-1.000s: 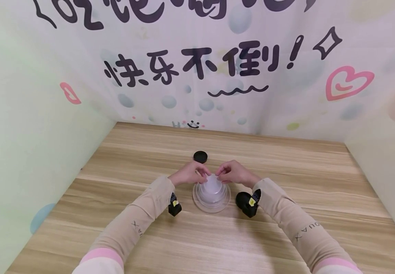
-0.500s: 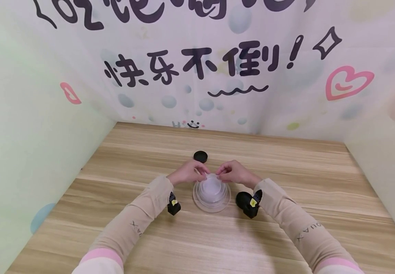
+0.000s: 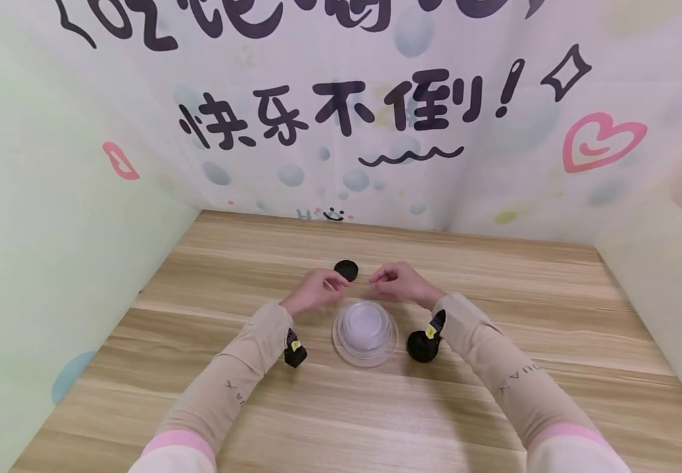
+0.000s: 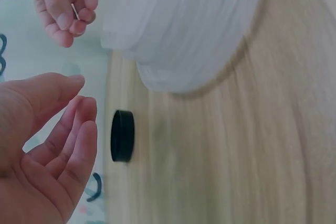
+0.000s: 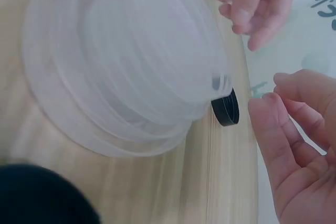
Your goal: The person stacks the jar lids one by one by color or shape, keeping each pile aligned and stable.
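A tiered stack of translucent plastic tubs or lids (image 3: 366, 328) stands on the wooden table, widest at the bottom; its exact kind is unclear. My left hand (image 3: 320, 289) hovers beyond its left side, near a round black lid (image 3: 347, 270). My right hand (image 3: 403, 284) hovers beyond the right side. Both hands are clear of the stack, fingers loosely bent. In the left wrist view, the left hand (image 4: 47, 145) has its thumb apart from its fingers. A thin pale line shows between the right hand's fingers (image 4: 64, 20); I cannot tell what it is.
A round black object (image 3: 422, 347) stands on the table right of the stack, partly behind the right wrist's camera strap. The wooden table (image 3: 246, 263) meets a printed fabric backdrop (image 3: 341, 190) at the back and pale walls at both sides.
Both hands have left the rim at the top of the stack and moved away towards the backdrop. The stack stays in place. More of the black object by the right wrist shows.
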